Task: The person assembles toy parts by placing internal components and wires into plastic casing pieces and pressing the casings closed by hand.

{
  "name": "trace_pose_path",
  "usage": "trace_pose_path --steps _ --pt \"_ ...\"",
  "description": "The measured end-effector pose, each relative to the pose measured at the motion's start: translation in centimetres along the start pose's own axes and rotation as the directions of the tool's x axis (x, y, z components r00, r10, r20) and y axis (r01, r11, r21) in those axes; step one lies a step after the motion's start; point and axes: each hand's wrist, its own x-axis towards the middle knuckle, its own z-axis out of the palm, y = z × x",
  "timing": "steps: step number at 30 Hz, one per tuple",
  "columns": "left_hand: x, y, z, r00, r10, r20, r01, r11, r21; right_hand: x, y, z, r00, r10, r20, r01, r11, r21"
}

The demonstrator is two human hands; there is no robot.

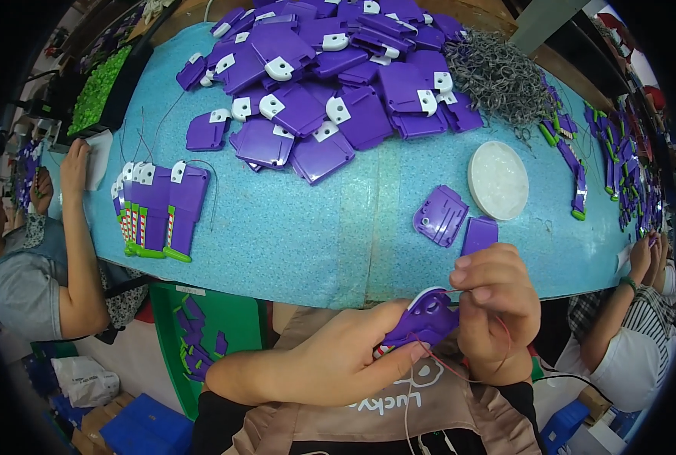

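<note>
Near the table's front edge, my left hand (338, 349) is closed around a purple plastic shell half (427, 317) with a white rim and a small red-and-white striped patch. The shell's hollow inside, with round moulded posts, faces up. A thin red wire (509, 347) loops below the shell, and my right hand (497, 303) pinches part of it close to the shell's white end. Just beyond my right hand lie a flat purple piece (480, 235) and a purple cover (440, 215) with slots and a round hole.
A heap of purple-and-white shells (292, 83) covers the far table, beside a tangle of grey wire-like parts (497, 76). A white round dish (499, 180) stands at right. Striped, green-edged shells (150, 206) fan out at left. A green bin (235, 322) sits below; co-workers flank me.
</note>
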Motion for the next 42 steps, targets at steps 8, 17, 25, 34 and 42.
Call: trace_pose_path --steps 8,17,25,34,42 --pt "0.3 -0.1 0.2 0.991 0.125 -0.04 -0.122 0.99 0.074 -0.5 -1.1 -0.3 0.989 -0.116 0.097 0.14 0.941 -0.309" --pt "0.4 -0.4 0.4 0.962 0.259 -0.081 -0.233 0.942 0.243 -0.4 -1.1 0.0 0.989 -0.119 0.091 0.141 0.943 -0.3" --pt "0.4 0.3 0.1 0.954 0.294 -0.065 -0.262 0.917 0.301 0.2 -1.3 -0.6 0.993 0.01 0.115 0.013 0.979 -0.201" --pt "0.0 0.8 -1.8 0.95 0.192 0.245 -0.197 0.98 -0.002 3.7 1.1 -1.4 0.9 0.42 0.117 -0.388 0.894 -0.222" --pt "0.0 -0.5 -0.1 0.96 0.137 -0.243 -0.127 0.99 0.058 2.5 -2.1 0.8 0.966 0.137 0.219 -0.103 0.982 -0.158"
